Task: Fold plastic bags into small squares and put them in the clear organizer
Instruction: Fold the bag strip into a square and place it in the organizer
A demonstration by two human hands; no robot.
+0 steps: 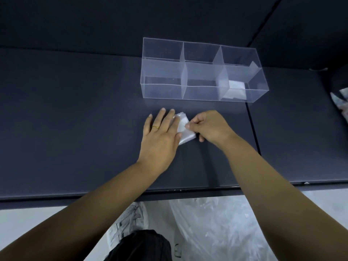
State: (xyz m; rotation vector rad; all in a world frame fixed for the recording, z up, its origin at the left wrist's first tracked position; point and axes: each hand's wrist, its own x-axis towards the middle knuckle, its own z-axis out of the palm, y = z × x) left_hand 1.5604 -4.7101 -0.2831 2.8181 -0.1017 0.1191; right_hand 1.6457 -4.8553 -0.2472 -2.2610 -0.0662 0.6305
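A small, partly folded clear plastic bag [185,129] lies on the dark surface between my hands. My left hand [162,136], with a gold ring, rests flat with its fingers spread, pressing the bag's left side down. My right hand [209,127] pinches the bag's right edge between thumb and fingers. Behind them stands the clear organizer [162,87], a long box with three compartments. A folded plastic bag [236,89] lies in its right compartment; the other two hold nothing.
The dark padded surface [75,119] has a seam right of my hands and a front edge near my body. A large heap of clear plastic bags [226,228] sits on the floor below. More plastic [340,100] shows at the right edge.
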